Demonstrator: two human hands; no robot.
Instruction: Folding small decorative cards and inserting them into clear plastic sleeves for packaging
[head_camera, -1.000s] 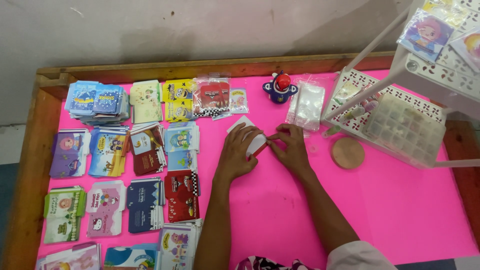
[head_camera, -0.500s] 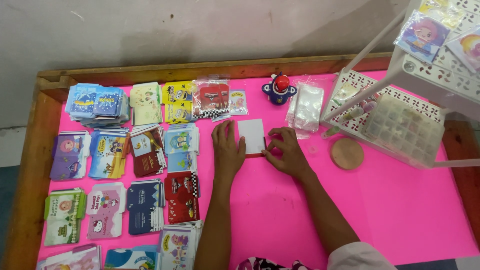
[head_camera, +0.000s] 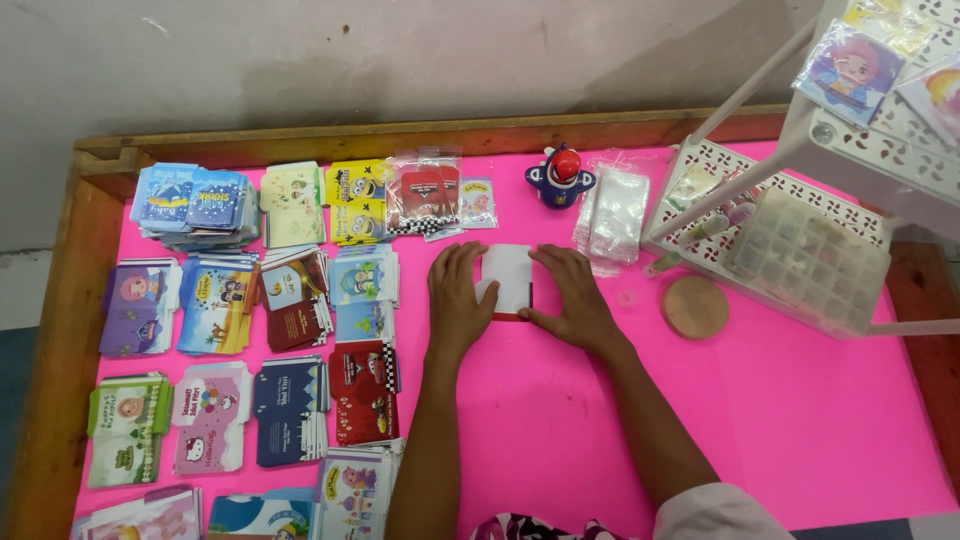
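Now both hands (head_camera: 460, 305) (head_camera: 572, 300) press card (head_camera: 507, 278) flat, prev. folding.

Card stacks (head_camera: 250, 330) left on pink tabletop (head_camera: 800, 420); toy figure (head_camera: 561, 176), wooden disc (head_camera: 695, 306), white rack (head_camera: 800, 230) right.

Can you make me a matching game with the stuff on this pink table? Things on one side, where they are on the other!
Things:
1. white card
2. round wooden disc
3. toy plane
4. blue card stack

Places:
A. far left corner of the table
B. between the left hand and right hand
C. just in front of the white rack
D. at the back, beside the clear plastic bags

Pairs: 1-B, 2-C, 3-D, 4-A
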